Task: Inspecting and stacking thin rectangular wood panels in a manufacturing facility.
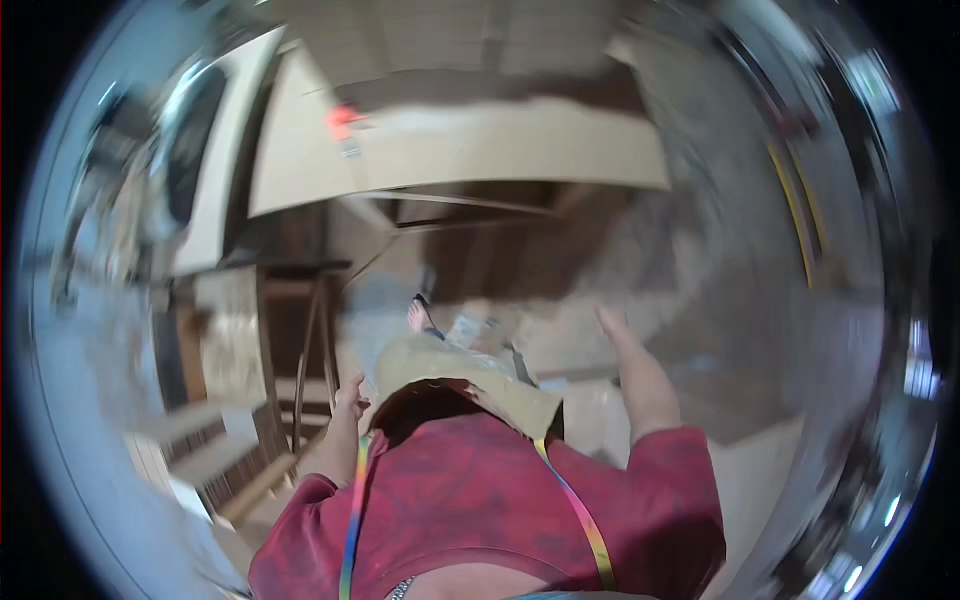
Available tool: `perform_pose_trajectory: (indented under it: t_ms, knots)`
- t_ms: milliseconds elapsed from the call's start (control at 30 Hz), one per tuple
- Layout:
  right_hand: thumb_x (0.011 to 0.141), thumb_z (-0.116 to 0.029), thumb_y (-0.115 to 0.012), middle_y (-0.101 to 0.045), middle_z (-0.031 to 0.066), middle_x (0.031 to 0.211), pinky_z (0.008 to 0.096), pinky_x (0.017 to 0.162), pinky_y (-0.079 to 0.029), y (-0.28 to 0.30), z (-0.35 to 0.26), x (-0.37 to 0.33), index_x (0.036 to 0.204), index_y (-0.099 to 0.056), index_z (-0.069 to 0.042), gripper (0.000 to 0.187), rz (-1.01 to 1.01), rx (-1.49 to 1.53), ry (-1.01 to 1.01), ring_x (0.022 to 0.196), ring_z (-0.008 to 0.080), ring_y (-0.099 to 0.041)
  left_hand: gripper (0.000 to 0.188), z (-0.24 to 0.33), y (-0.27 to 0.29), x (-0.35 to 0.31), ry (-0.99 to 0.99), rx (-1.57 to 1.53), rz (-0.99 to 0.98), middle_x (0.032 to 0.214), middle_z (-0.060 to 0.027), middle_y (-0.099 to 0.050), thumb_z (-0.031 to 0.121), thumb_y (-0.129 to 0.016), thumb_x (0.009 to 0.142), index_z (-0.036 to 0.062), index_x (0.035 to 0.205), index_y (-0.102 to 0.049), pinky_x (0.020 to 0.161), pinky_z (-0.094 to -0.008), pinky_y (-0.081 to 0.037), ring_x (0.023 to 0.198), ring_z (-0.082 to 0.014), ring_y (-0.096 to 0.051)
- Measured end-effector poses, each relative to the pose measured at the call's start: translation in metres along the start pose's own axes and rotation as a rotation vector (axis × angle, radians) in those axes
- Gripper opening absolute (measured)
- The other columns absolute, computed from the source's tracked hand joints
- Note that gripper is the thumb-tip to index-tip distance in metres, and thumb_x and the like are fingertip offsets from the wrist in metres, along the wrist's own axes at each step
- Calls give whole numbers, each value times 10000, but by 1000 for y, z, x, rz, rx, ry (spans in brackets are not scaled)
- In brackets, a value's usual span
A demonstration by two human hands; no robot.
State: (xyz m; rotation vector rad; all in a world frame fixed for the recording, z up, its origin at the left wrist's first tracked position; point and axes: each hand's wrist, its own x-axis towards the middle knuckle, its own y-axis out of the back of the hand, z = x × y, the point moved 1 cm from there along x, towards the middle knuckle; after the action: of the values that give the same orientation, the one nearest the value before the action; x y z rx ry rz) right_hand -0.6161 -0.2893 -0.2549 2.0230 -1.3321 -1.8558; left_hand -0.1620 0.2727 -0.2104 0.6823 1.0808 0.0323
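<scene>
The left grip, in the head view, is released, its fingers loosely parted beside the tan apron; the right grip is blurred, and whether it is released or clenched cannot be told. An orange-and-grey item lies ahead, well apart from both grips, on the left part of a pale counter. A pale panel stands left of the counter; wooden furniture occupies the left side. The floor is brownish grey; a yellow strip shows at right.
</scene>
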Motion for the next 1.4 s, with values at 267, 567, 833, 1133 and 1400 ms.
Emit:
perform_pose_trajectory:
  t_ms: [267,567,833,1133,1400]
  knots:
    - [998,-288,-770,-700,130,870,404,536,-532,-135,75,-100,982,-724,-9,284,17,734,-153,639,288,-668,151,242,-116,-13,-529,414,-639,775,-62,-661,185,-784,995,41,999,-737,556,-275,-484,634,-155,-601]
    - [948,-359,-846,-649,134,749,428,582,-567,-313,158,-237,820,-692,14,423,-86,1295,-592,588,289,-627,132,317,-324,-230,-861,1000,-1207,800,-35,-728,149,-750,1016,41,958,-799,642,-230,-492,677,-102,-616]
    - [980,-222,-764,-691,170,792,489,658,-606,-309,93,-253,901,-770,-6,230,49,1382,-616,701,309,-701,218,314,-474,-340,-1184,1256,-1435,804,-17,-711,189,-761,1030,-15,1081,-822,630,-239,-451,684,-102,-588]
    - [1040,-176,-683,-774,127,993,483,665,-600,-169,322,-53,1174,-761,-105,171,-635,1975,-210,825,354,-775,210,293,-519,-343,-1137,1048,-1115,757,-31,-693,190,-747,1002,11,1076,-830,568,-284,-449,614,-135,-565]
    - [1099,-427,-689,-691,90,1099,524,772,-600,118,269,163,1243,-685,-43,410,86,1336,-151,962,260,-714,223,302,-558,-383,-1140,640,-634,779,-24,-718,237,-778,983,19,994,-822,627,-274,-484,654,-136,-596]
